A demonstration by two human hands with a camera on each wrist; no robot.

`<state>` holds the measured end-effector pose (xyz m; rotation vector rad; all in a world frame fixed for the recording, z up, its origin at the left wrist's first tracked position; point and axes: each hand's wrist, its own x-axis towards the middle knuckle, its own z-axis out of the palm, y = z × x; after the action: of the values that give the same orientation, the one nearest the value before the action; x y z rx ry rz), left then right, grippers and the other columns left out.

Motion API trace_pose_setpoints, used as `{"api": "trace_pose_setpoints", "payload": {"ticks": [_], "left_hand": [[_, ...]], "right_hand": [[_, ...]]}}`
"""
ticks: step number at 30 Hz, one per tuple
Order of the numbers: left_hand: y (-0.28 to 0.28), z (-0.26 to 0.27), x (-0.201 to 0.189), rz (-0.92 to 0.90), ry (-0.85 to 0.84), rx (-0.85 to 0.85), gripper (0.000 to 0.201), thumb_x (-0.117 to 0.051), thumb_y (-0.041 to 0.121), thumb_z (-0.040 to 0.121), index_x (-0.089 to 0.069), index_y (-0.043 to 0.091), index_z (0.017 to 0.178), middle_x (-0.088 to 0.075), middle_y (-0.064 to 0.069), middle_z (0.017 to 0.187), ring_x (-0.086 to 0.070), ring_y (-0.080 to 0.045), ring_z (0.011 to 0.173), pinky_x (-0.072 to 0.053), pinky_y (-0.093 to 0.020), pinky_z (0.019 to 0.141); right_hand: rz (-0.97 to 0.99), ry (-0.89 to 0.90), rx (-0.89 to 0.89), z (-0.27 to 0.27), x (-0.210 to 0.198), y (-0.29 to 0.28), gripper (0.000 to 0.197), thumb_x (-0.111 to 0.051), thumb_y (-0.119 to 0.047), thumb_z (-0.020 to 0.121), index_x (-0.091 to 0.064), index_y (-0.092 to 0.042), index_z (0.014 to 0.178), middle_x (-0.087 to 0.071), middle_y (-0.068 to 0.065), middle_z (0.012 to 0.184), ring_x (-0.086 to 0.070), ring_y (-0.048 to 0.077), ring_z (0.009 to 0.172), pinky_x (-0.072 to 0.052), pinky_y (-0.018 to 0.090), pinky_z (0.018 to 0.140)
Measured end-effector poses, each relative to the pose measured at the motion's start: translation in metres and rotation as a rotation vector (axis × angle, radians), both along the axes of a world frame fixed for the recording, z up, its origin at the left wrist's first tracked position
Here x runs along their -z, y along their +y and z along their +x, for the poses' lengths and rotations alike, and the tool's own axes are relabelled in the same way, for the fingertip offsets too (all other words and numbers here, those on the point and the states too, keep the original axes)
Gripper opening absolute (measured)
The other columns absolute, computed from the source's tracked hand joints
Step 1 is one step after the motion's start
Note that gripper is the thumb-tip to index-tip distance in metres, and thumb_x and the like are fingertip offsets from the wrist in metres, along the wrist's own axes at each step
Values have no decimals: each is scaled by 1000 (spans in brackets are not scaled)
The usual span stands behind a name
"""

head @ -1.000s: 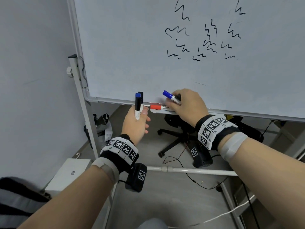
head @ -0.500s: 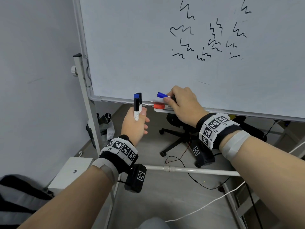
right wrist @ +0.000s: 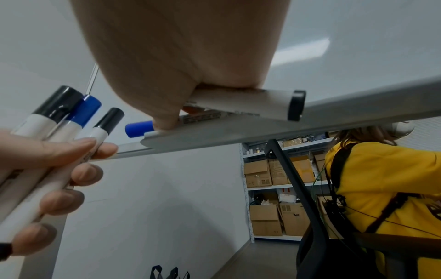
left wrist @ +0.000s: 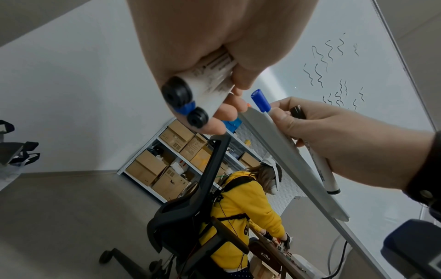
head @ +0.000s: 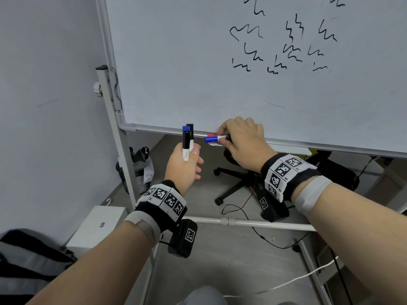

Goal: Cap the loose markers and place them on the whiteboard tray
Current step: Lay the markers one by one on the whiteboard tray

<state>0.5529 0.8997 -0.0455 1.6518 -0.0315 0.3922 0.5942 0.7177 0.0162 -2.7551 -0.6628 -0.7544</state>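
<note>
My left hand point(head: 191, 155) grips a bundle of capped markers point(head: 187, 142) upright, left of the whiteboard tray point(head: 286, 149); black and blue caps point(right wrist: 83, 109) show. My right hand point(head: 222, 137) pinches a blue-capped marker point(head: 212, 139) lying level at the tray's left end point(right wrist: 238, 136), its black tail point(right wrist: 296, 105) sticking out past the palm. Behind the blue cap, a red-capped marker point(head: 211, 134) lies in the tray. A small black piece point(left wrist: 297, 111) shows between the right fingers; I cannot tell what it is.
The whiteboard point(head: 198, 62) carries black scribbles. Its stand post point(head: 110, 119) and crossbar point(head: 242, 222) are below and left. An office chair point(head: 240, 183), floor cables point(head: 242, 211) and a white box point(head: 97, 227) lie underneath. A person in yellow point(left wrist: 241, 203) works behind the board.
My right hand has swung the blue-capped marker from tilted up to level and brought it down at the tray's left end. The left hand keeps its bundle still.
</note>
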Motion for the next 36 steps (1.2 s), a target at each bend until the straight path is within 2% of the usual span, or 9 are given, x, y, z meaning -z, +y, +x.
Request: {"api": "trace_pose_setpoints", "payload": {"ticks": [6, 12, 22, 28, 31, 34, 36], "left_hand": [[-3, 2, -2, -11, -22, 5, 21, -50, 30, 105, -61, 19, 118, -66, 0, 83, -60, -16, 66, -58, -34, 59], [-9, 0, -4, -14, -36, 24, 16, -50, 28, 106, -63, 25, 114, -66, 0, 80, -59, -16, 65, -58, -35, 59], [-11, -8, -9, 0, -39, 47, 18, -51, 28, 106, -64, 29, 118, -70, 1, 83, -61, -15, 66, -61, -39, 62], [-10, -8, -14, 3, -45, 45, 21, -51, 28, 106, -64, 26, 122, -71, 0, 85, -62, -14, 66, -62, -39, 64], [-8, -8, -16, -9, -46, 42, 22, -51, 28, 106, -63, 22, 124, -71, 0, 85, -62, -14, 66, -62, -39, 64], [-8, -8, -17, -13, -51, 47, 22, -51, 27, 106, -64, 23, 124, -71, -1, 86, -62, -15, 67, -62, -40, 64], [-9, -9, -16, -13, -54, 54, 22, -50, 27, 106, -63, 23, 124, -71, -1, 85, -62, -15, 67, -61, -40, 65]], "right_hand": [[32, 32, 37, -1, -2, -4, 11, -53, -36, 103, -57, -28, 110, -59, -6, 111, -50, 25, 107, -34, 43, 92], [29, 59, 62, -4, -3, -8, 16, -52, -38, 104, -58, -27, 115, -56, -3, 114, -48, 25, 109, -28, 39, 87], [70, 148, 37, -8, -7, -7, 13, -51, -27, 104, -52, -22, 117, -61, 0, 117, -57, 26, 108, -37, 45, 95], [160, 54, 25, -9, -10, -10, 11, -51, -31, 105, -56, -22, 109, -62, 0, 109, -58, 26, 103, -43, 45, 95], [272, -35, -6, -12, -23, -14, 21, -47, -32, 108, -58, -15, 106, -65, 2, 96, -58, 28, 93, -49, 45, 83], [411, -120, -22, -19, -35, -19, 28, -41, -40, 110, -51, -13, 109, -59, 2, 74, -56, 29, 70, -40, 38, 63], [481, -131, -11, -24, -41, -20, 32, -38, -47, 109, -47, -16, 113, -56, -2, 68, -57, 26, 65, -41, 38, 61]]}}
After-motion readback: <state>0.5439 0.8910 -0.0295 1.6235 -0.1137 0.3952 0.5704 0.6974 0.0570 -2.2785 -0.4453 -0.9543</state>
